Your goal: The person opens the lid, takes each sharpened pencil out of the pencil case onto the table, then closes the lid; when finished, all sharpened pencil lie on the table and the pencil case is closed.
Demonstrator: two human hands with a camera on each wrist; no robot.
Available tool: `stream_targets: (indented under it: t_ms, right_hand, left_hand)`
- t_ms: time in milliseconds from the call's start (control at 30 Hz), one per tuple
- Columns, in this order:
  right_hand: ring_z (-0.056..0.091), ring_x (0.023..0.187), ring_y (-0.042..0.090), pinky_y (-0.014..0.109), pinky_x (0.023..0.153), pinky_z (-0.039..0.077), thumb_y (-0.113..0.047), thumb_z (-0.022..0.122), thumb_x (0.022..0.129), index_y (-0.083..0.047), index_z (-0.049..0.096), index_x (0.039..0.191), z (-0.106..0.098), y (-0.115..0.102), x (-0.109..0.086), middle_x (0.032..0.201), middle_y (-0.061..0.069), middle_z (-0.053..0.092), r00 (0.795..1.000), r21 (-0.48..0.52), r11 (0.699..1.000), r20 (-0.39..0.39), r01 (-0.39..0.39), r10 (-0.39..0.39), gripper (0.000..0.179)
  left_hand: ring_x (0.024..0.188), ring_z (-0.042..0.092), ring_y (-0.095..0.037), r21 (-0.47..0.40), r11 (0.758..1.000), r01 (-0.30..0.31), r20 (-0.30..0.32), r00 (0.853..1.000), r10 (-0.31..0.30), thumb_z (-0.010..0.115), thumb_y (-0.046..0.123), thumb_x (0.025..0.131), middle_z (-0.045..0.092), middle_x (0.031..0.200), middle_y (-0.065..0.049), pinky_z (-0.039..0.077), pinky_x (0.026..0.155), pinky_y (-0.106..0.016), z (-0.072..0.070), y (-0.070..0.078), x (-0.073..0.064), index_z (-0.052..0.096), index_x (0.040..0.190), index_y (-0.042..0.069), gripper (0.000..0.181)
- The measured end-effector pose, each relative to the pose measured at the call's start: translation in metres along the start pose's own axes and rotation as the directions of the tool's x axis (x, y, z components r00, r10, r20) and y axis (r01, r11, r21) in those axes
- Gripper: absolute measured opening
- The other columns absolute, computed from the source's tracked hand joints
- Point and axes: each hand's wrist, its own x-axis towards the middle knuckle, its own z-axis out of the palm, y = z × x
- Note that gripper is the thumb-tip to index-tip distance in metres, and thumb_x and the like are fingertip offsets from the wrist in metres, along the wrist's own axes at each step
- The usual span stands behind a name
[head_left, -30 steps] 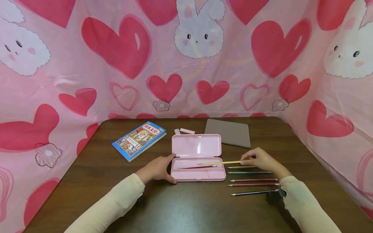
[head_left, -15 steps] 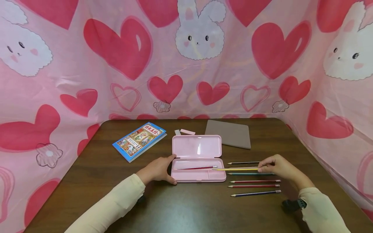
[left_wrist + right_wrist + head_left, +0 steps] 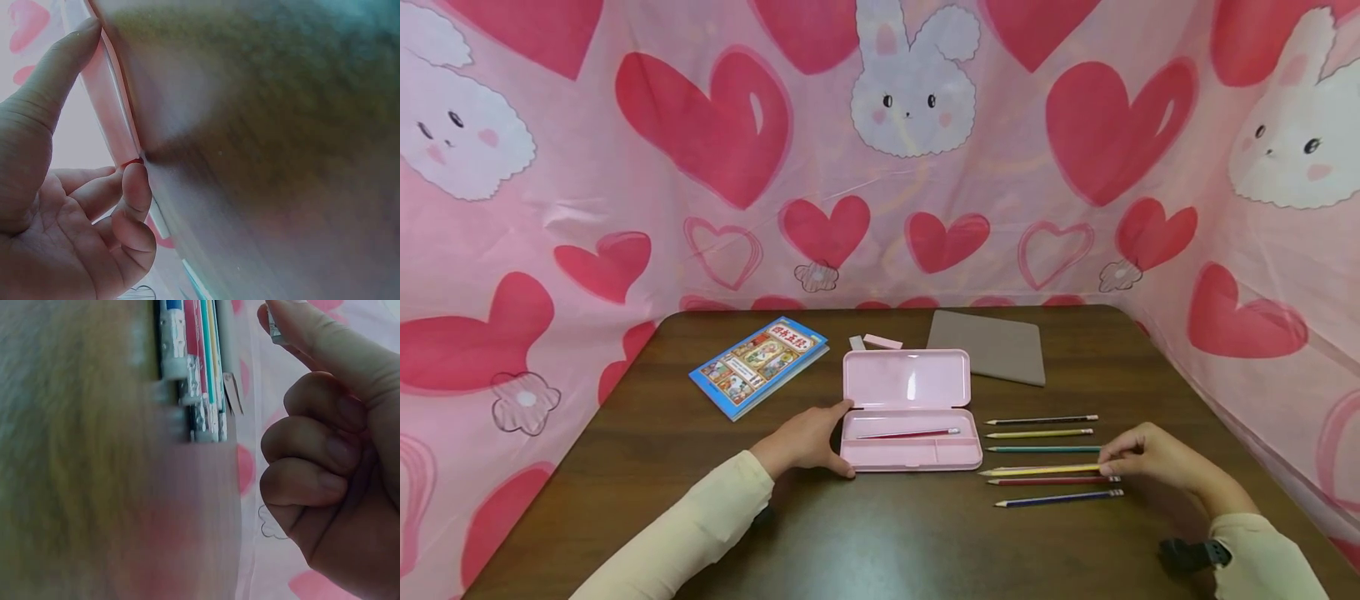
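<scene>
A pink pencil case [image 3: 887,455] lies with its lid up, a red pencil [image 3: 910,433] inside its long rear compartment. My left hand [image 3: 805,437] holds the case at its left end, thumb at the near corner and fingers at the far one. Between right thumb and forefinger, my right hand [image 3: 1172,467] pinches a yellow pencil [image 3: 1037,471] at its eraser end, tip pointing left. That pencil overlaps a red pencil and lies just above another red pencil [image 3: 1048,481]. In the right wrist view the other fingers are curled into the palm.
Right of the case lie a black pencil [image 3: 1041,420], an olive pencil [image 3: 1037,433], a teal pencil [image 3: 1041,449] and a blue pencil [image 3: 1060,499]. Behind are a blue-edged book [image 3: 760,367], a pink eraser-like block [image 3: 883,342] and a grey flat folder-like item [image 3: 1000,346].
My right hand has carried the yellow pencil from over the case rightward and toward me, above the row of pencils. My left hand has stayed on the case.
</scene>
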Motion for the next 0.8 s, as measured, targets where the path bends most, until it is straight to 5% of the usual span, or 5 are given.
stream_targets:
  t_ms: [300, 800]
  right_hand:
    - [0.053, 0.068, -0.008, 0.02, 0.053, 0.043, 0.003, 0.065, 0.08, -0.005, 0.07, 0.082, 0.001, 0.008, -0.013, 0.076, -0.015, 0.066, 0.995, 0.087, 0.994, 0.072, 0.06, -0.066, 0.009]
    - [0.043, 0.062, -0.011, 0.019, 0.045, 0.037, 0.002, 0.067, 0.078, -0.008, 0.07, 0.08, 0.008, 0.022, -0.024, 0.072, -0.015, 0.062, 0.991, 0.107, 0.993, 0.118, 0.044, -0.057, 0.01]
  left_hand:
    - [0.115, 0.054, -0.029, 0.002, 1.0, -0.002, 0.01, 1.0, 0.002, 0.084, 0.048, 0.058, 0.054, 0.13, -0.016, 0.042, 0.098, -0.045, -0.001, 0.001, 0.0, 0.036, 0.141, 0.005, 0.105]
    - [0.115, 0.054, -0.029, -0.004, 1.0, 0.015, 0.004, 1.0, -0.015, 0.084, 0.047, 0.058, 0.055, 0.129, -0.015, 0.042, 0.098, -0.045, -0.001, 0.001, 0.0, 0.036, 0.141, 0.006, 0.104]
